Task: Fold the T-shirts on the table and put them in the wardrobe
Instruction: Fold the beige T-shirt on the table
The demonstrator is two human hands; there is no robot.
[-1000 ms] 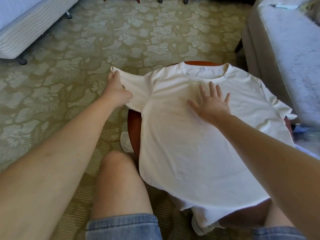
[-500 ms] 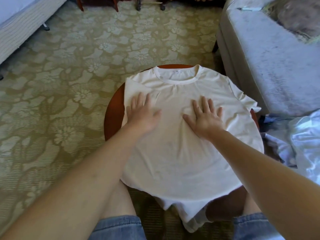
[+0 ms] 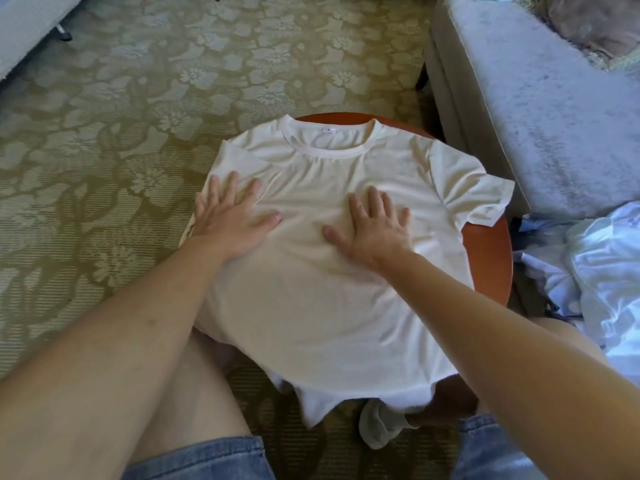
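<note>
Both flat, spread hands, left hand (image 3: 230,216) and right hand (image 3: 375,225), press the cream cotton T-shirt (image 3: 322,271) onto the round reddish wooden worktop (image 3: 491,258); its unfolded sleeve lies nearer the right hand.

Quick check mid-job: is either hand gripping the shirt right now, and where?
Neither. The left hand and right hand lie flat, fingers spread, pressing the T-shirt at its folded left side and chest.

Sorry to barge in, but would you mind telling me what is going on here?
A seated person is flattening a white T-shirt spread on a small round table, with the collar away from them. The left hand presses flat beside the near sleeve, which looks folded inward. The right hand presses flat on the chest. The far sleeve lies spread out, and the hem hangs over the table's near edge.
</note>
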